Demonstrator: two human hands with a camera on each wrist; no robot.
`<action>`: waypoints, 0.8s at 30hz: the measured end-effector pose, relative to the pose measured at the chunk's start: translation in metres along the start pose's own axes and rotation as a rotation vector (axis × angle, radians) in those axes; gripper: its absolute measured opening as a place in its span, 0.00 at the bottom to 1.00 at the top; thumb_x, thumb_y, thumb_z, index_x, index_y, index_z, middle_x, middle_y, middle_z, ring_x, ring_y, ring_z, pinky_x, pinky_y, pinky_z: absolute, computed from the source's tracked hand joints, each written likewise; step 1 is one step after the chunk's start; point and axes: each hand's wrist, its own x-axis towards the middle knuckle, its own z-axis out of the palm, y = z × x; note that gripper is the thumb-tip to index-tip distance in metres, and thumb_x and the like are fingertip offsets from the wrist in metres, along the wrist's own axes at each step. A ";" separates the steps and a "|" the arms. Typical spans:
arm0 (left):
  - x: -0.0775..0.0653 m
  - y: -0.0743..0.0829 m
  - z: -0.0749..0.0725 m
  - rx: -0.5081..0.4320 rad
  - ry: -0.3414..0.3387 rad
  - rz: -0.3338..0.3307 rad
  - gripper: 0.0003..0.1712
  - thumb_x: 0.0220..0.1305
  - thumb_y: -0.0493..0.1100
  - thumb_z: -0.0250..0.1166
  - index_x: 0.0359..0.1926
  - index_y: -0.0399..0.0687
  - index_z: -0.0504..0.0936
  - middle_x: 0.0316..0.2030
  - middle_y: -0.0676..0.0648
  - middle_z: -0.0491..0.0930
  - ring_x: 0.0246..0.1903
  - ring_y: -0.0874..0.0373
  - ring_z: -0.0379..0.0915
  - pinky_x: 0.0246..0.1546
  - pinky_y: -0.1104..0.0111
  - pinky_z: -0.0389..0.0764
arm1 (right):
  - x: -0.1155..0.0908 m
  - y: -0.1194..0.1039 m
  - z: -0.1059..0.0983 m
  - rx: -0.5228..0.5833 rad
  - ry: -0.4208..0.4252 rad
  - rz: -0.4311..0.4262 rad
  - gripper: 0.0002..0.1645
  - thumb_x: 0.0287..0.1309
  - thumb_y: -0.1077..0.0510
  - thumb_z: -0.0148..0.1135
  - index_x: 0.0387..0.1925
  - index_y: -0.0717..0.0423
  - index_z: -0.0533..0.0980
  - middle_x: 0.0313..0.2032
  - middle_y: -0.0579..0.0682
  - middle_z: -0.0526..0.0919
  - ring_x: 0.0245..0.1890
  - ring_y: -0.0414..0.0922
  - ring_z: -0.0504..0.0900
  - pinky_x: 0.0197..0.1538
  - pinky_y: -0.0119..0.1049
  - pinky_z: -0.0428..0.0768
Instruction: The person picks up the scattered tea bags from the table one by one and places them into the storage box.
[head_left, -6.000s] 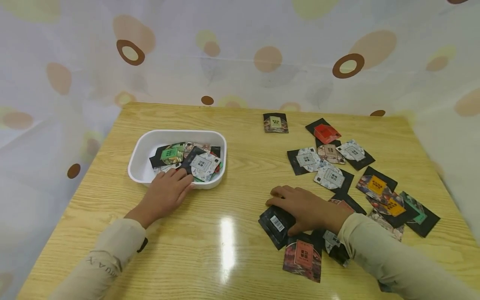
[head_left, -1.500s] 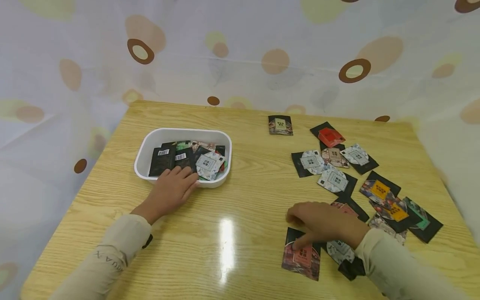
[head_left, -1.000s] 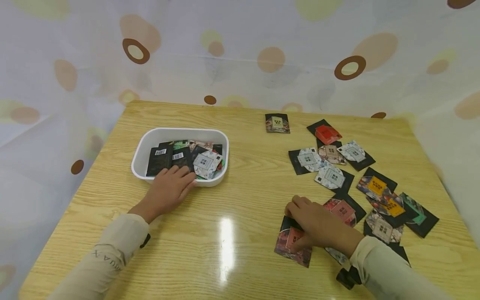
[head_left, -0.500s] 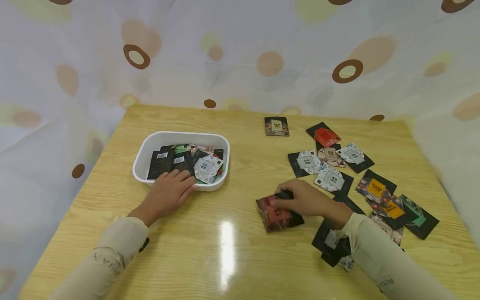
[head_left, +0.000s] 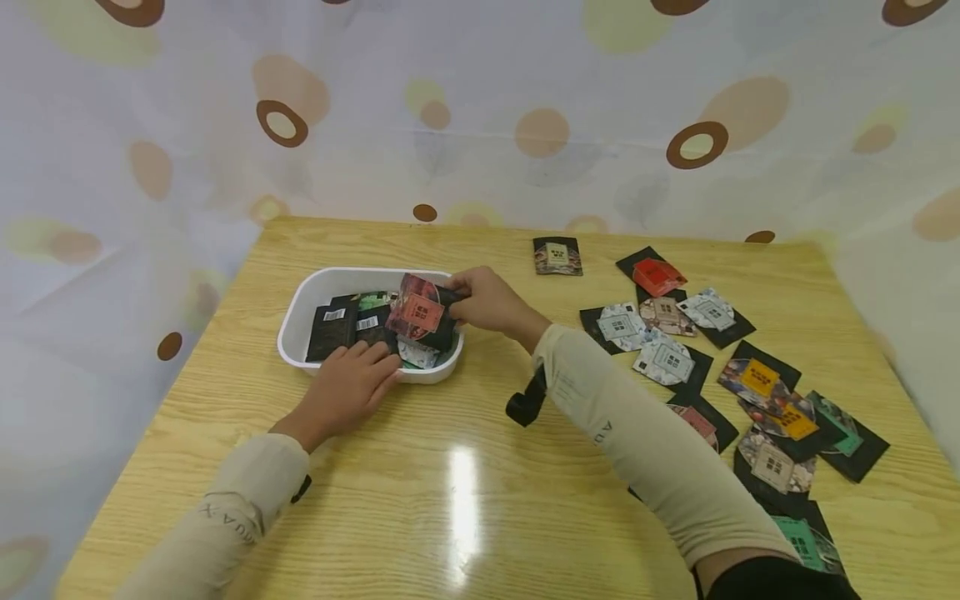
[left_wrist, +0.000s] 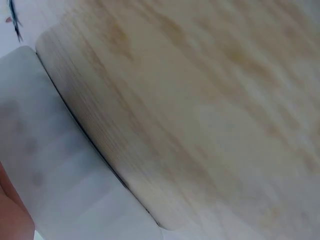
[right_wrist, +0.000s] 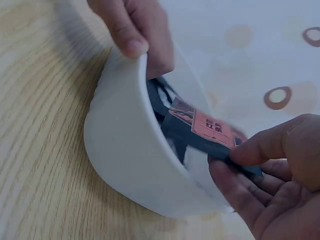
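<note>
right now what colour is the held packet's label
The label is salmon pink, clearest in the right wrist view.

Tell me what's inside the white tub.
The white tub shows two barcoded black packets, a greenish packet and a white patterned packet. The pink-labelled packet in the right hand hides some contents; anything underneath is covered.
</note>
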 end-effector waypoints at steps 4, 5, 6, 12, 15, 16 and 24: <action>-0.001 0.000 0.002 0.002 0.006 -0.005 0.11 0.69 0.54 0.50 0.40 0.56 0.75 0.35 0.52 0.72 0.34 0.56 0.64 0.34 0.64 0.65 | 0.014 -0.002 0.011 -0.120 -0.019 0.005 0.31 0.56 0.67 0.54 0.64 0.61 0.64 0.59 0.59 0.74 0.54 0.49 0.79 0.47 0.37 0.78; -0.001 0.000 0.002 0.003 0.007 -0.004 0.11 0.69 0.54 0.50 0.40 0.56 0.75 0.35 0.52 0.72 0.34 0.56 0.64 0.34 0.64 0.65 | 0.014 -0.002 0.011 -0.146 -0.017 0.006 0.33 0.57 0.66 0.54 0.66 0.60 0.62 0.61 0.58 0.72 0.57 0.49 0.77 0.50 0.37 0.77; -0.001 -0.001 0.003 0.002 0.007 -0.002 0.11 0.69 0.54 0.50 0.40 0.56 0.75 0.35 0.52 0.71 0.34 0.56 0.64 0.34 0.64 0.64 | 0.012 -0.003 0.009 -0.172 -0.012 -0.001 0.34 0.58 0.65 0.54 0.67 0.59 0.59 0.64 0.58 0.69 0.60 0.49 0.74 0.54 0.38 0.76; 0.000 -0.001 0.001 -0.003 0.005 -0.005 0.12 0.69 0.54 0.50 0.41 0.56 0.75 0.36 0.52 0.72 0.35 0.55 0.65 0.35 0.64 0.65 | -0.036 0.001 -0.023 -0.210 0.023 -0.070 0.42 0.61 0.61 0.56 0.72 0.54 0.49 0.69 0.57 0.58 0.68 0.52 0.64 0.65 0.43 0.68; 0.001 0.002 0.001 -0.002 -0.016 -0.016 0.13 0.70 0.55 0.49 0.42 0.56 0.75 0.37 0.52 0.72 0.36 0.55 0.65 0.36 0.63 0.66 | -0.076 0.019 -0.049 -0.265 -0.010 -0.097 0.39 0.61 0.62 0.57 0.70 0.56 0.53 0.66 0.59 0.64 0.64 0.54 0.69 0.63 0.45 0.70; 0.001 0.002 0.001 -0.002 -0.026 -0.021 0.13 0.70 0.55 0.49 0.42 0.56 0.75 0.37 0.52 0.73 0.36 0.55 0.65 0.36 0.63 0.66 | -0.090 0.026 -0.057 -0.316 -0.028 -0.103 0.37 0.61 0.61 0.58 0.69 0.58 0.56 0.64 0.60 0.66 0.62 0.55 0.71 0.62 0.45 0.72; 0.001 0.002 0.001 -0.002 -0.042 -0.025 0.14 0.70 0.55 0.48 0.43 0.56 0.75 0.38 0.51 0.73 0.37 0.54 0.66 0.38 0.61 0.68 | -0.193 0.086 -0.084 -0.722 -0.189 0.160 0.27 0.44 0.54 0.73 0.46 0.60 0.74 0.38 0.53 0.80 0.33 0.43 0.78 0.34 0.38 0.76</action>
